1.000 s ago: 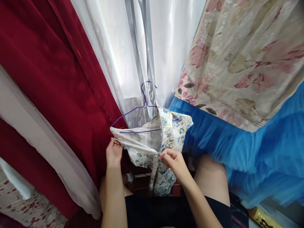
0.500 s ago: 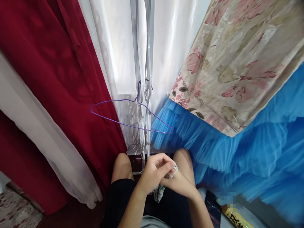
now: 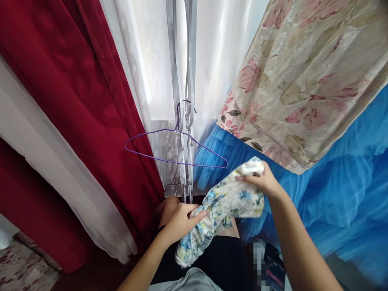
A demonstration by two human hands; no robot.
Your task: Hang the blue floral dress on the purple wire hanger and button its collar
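Note:
A white garment with a blue and yellow flower print [image 3: 224, 206] is stretched between my two hands above my lap. My left hand [image 3: 178, 221] is closed on its lower end near my knee. Up and to the right, my right hand [image 3: 264, 180] pinches the upper end. A thin purple wire hanger [image 3: 176, 147] hangs bare just behind, hooked on a metal window frame [image 3: 182, 101]. Nothing touches the hanger.
A dark red curtain [image 3: 75, 101] and a sheer white curtain [image 3: 145, 60] hang at left and centre. A floral beige cloth [image 3: 309, 76] over blue tulle [image 3: 333, 190] fills the right. A dark phone-like object [image 3: 274, 268] lies by my right leg.
The floral garment came off the hanger, which now hangs bare. It was bunched in both hands at my lap; now my right hand has lifted one end up and to the right.

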